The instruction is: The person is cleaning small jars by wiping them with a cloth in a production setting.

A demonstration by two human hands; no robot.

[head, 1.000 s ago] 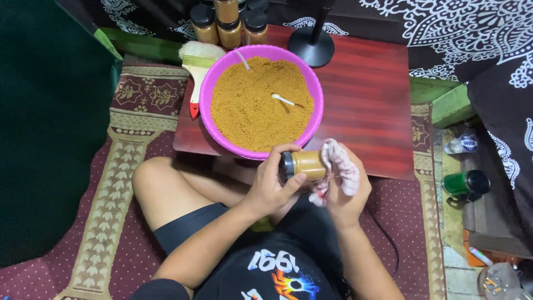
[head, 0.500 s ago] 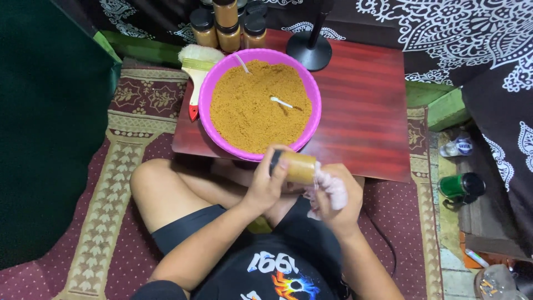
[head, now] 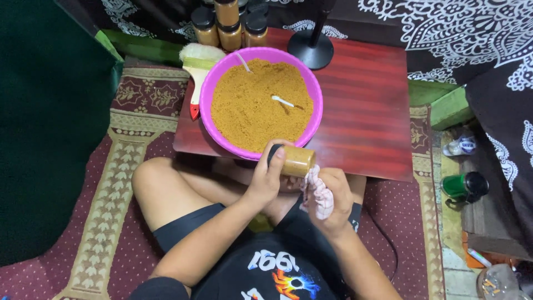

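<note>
The small jar (head: pixel 297 161), filled with orange-brown powder and capped in black, lies on its side in the air just in front of the near rim of the pink bowl (head: pixel 206 91). The left hand (head: pixel 266 178) has a closed grip around its capped end, thumb over the top and fingers curled beneath. The right hand (head: pixel 330 200) holds a bunched white cloth (head: pixel 317 191) with red specks, its grip shut on the fabric, and the cloth presses against the jar's bottom end.

The pink bowl sits on the dark red tabletop (head: pixel 366 111) and is heaped with the same orange-brown powder; two white spoon handles (head: pixel 282 101) stick out of it. Left of the bowl lies a wide brush (head: pixel 197 66) with pale bristles and a red-tipped handle. Beyond the bowl's far rim stand several filled jars (head: pixel 229 25) with dark lids, and to their right a black round stand base (head: pixel 311 49). Well right of the bowl, off the tabletop, a green mug (head: pixel 463 186) rests on the floor. The person sits cross-legged on a patterned rug (head: pixel 111 183).
</note>
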